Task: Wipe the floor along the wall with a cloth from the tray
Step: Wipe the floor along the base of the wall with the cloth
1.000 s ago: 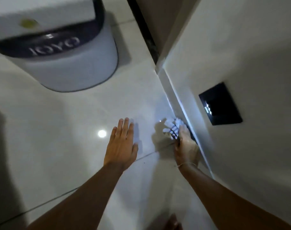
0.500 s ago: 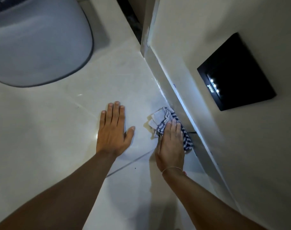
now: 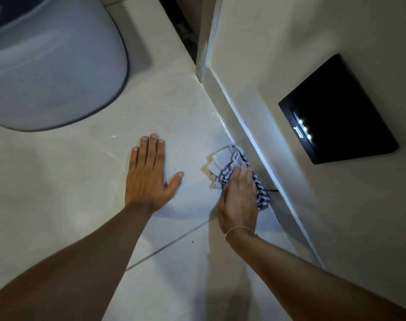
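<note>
A head-worn camera looks down at a pale, glossy tiled floor where it meets a cream wall on the right. Two bare forearms reach in from the bottom of the view.

The left hand lies flat on the floor, palm down, with the four fingers held together and the thumb angled out to the right. It holds nothing.

The right hand rests palm down on a crumpled cloth, pressing it to the floor with the fingers laid close together over the fabric. The cloth is white with dark blue stripes. It sits just beside the light skirting board that runs along the foot of the wall, and its right edge appears to touch the board. Part of the cloth bunches out beyond the fingertips, and part shows along the right side of the hand. A thin bracelet circles the right wrist.

A dark grout line crosses the floor diagonally below both hands. On the wall, above and right of the cloth, is a black square panel with a short row of small white lights. At upper left stands a large rounded grey-white appliance with a dark rim at its base, well apart from both hands.
</note>
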